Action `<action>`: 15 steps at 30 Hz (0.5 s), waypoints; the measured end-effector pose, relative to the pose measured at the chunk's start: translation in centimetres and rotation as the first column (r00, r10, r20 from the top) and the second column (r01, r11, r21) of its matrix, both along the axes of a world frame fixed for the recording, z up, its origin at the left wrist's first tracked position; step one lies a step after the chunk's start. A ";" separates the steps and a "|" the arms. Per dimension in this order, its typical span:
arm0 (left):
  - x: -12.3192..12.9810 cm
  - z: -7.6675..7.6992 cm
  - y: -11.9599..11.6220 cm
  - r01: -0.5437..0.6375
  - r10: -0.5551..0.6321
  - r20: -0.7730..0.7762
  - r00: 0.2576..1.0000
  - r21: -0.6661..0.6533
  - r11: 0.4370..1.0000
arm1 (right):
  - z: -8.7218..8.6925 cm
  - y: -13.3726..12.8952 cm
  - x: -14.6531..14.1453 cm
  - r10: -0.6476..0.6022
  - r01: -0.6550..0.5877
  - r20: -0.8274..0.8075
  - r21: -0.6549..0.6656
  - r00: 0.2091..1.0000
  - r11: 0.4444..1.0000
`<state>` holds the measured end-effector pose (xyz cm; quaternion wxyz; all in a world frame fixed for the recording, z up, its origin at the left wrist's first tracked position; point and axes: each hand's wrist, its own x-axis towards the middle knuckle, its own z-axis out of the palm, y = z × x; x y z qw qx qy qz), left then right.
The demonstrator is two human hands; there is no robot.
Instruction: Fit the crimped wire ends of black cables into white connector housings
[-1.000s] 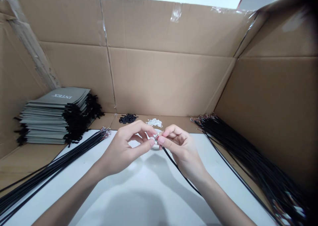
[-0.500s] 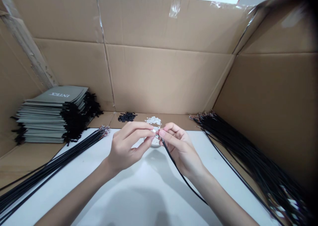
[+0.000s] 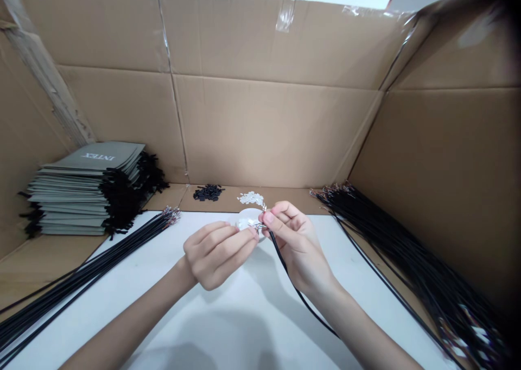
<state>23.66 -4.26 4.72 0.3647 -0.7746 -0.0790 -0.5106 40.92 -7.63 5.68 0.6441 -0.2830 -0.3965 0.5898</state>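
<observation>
Between thumb and fingers, my right hand pinches the end of a black cable, whose sheath runs down past my wrist. Thin stripped wires stick up from its end, and others reach left. My left hand is closed, with its fingertips on the thin wires that reach left from the cable end. A round white dish stands on the table just behind the fingertips, partly hidden by my hands.
Small white pieces and short black tubes lie in piles at the back. Black cables lie in a left bundle and a large right bundle. Grey printed sheets are stacked at left. Cardboard walls surround the white table.
My left hand has turned and dropped slightly, its fingers closing further around the wires. Some wires now point up above my right thumb. My right hand has stayed nearly still.
</observation>
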 end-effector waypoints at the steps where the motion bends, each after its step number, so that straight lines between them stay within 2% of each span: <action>1: 0.2 -0.4 0.2 0.004 -0.003 0.026 1.000 -0.029 1.000 | -0.1 0.1 0.0 0.004 -0.004 -0.002 0.002 1.000 1.000; 4: 0.7 -0.9 0.5 0.051 -0.030 0.126 0.992 -0.170 0.984 | -0.1 0.3 0.3 0.009 -0.010 0.006 0.004 1.000 1.000; 6: 0.6 -0.5 0.4 0.131 -0.075 0.190 0.979 -0.298 0.945 | 0.0 0.4 0.5 0.017 -0.017 0.031 0.002 0.999 1.000; 10: -0.2 1.4 -0.1 0.310 -0.145 0.322 0.936 -0.551 0.775 | 0.3 0.4 0.8 0.107 -0.107 0.093 -0.001 0.990 0.994; 12: -0.6 2.3 -0.4 0.308 -0.136 0.304 0.943 -0.642 0.702 | 0.3 0.3 0.7 0.153 -0.154 0.116 -0.004 0.981 0.988; 15: -1.0 3.1 -0.8 0.236 -0.125 0.204 0.971 -0.730 0.642 | 0.2 0.2 0.6 0.203 -0.203 0.130 -0.011 0.971 0.979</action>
